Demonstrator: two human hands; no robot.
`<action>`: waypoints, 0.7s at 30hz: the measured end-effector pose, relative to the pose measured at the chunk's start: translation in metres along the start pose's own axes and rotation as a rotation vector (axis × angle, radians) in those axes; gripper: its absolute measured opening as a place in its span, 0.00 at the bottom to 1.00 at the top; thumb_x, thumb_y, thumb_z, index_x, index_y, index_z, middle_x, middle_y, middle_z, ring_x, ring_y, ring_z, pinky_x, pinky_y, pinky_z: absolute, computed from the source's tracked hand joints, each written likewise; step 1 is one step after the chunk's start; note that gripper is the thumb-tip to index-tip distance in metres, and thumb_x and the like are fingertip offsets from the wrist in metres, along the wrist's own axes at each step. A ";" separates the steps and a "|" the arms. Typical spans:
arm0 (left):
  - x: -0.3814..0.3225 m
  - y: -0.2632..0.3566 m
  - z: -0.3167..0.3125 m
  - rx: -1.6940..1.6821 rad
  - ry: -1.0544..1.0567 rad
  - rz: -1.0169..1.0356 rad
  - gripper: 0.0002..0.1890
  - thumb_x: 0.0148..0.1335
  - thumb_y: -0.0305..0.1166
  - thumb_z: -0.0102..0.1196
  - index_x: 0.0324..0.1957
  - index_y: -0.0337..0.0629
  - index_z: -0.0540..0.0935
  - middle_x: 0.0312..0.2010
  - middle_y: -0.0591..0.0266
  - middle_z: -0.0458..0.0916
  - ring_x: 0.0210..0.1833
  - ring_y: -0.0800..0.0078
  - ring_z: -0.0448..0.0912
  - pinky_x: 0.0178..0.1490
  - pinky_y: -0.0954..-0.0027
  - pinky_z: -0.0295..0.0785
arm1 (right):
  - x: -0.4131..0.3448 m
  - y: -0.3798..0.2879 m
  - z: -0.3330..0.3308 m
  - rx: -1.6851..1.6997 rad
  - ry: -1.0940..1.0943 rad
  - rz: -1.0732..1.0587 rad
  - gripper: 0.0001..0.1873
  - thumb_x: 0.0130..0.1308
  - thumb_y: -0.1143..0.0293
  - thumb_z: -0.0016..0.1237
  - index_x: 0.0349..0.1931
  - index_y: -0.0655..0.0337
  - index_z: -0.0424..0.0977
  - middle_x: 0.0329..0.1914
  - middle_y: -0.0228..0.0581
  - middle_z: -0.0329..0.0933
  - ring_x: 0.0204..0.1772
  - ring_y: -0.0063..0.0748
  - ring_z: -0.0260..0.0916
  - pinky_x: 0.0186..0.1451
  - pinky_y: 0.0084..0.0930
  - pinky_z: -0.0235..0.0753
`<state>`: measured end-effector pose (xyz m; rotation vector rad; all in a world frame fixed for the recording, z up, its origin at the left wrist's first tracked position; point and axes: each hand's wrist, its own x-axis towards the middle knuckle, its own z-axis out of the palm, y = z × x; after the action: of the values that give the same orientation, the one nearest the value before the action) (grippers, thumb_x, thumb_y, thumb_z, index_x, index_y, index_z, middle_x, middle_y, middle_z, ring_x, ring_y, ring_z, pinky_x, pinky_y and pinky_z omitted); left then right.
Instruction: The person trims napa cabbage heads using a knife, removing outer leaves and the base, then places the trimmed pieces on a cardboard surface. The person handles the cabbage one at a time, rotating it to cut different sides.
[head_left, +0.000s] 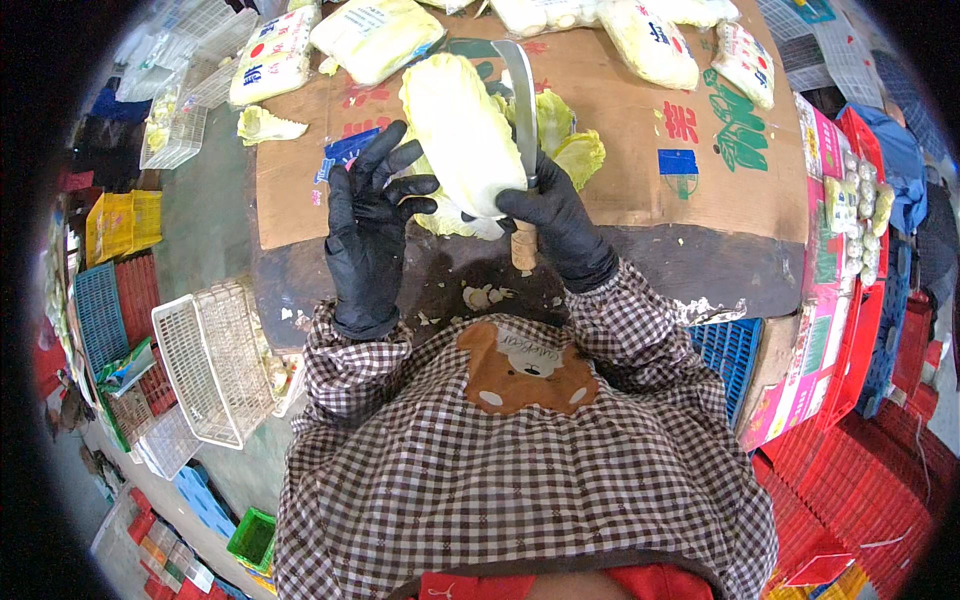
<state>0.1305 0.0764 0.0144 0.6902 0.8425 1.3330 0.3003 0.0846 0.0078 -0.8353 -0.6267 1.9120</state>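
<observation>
My left hand (367, 244), in a black glove, is spread with its fingers apart just left of a pale napa cabbage (465, 135) and grips nothing. In my right hand (566, 225), also black-gloved, is a knife (523, 112) with a wooden handle; its blade points away from me. The right thumb presses on the white base of the cabbage, which is held up beside the blade. Loose yellow-green cabbage leaves (581, 157) lie behind the right hand. More leaves show under the cabbage, partly hidden by it.
Printed flat cardboard (615, 195) covers most of the dark tabletop (735, 270). Wrapped cabbages (379, 37) line its far side, and a torn leaf (270, 125) lies at left. White plastic crates (217, 367) stand on the floor at left. Pink cartons (787, 382) and red crates (862, 352) stand at right.
</observation>
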 end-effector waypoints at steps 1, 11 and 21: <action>0.000 -0.001 0.000 0.073 0.003 -0.008 0.24 0.62 0.46 0.30 0.52 0.39 0.65 0.43 0.59 0.72 0.39 0.71 0.73 0.40 0.71 0.67 | 0.001 0.001 0.002 -0.124 0.003 -0.110 0.42 0.37 0.77 0.60 0.56 0.64 0.52 0.51 0.37 0.63 0.53 0.27 0.61 0.53 0.25 0.64; -0.001 -0.010 -0.002 0.053 0.110 -0.155 0.17 0.57 0.29 0.46 0.49 0.36 0.67 0.40 0.62 0.73 0.38 0.76 0.72 0.43 0.76 0.68 | 0.009 0.006 0.019 -0.713 0.046 -0.515 0.40 0.39 0.74 0.60 0.56 0.63 0.54 0.56 0.40 0.59 0.57 0.29 0.58 0.56 0.26 0.61; 0.008 -0.019 -0.012 0.182 0.073 -0.239 0.17 0.58 0.33 0.44 0.47 0.35 0.69 0.36 0.60 0.74 0.34 0.76 0.72 0.38 0.77 0.68 | 0.025 0.016 -0.014 0.281 0.086 0.110 0.25 0.57 0.68 0.43 0.54 0.68 0.56 0.48 0.40 0.66 0.49 0.29 0.64 0.49 0.21 0.66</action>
<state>0.1312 0.0819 -0.0087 0.6619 1.0804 1.0801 0.2933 0.1012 -0.0199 -0.7786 -0.2558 1.9937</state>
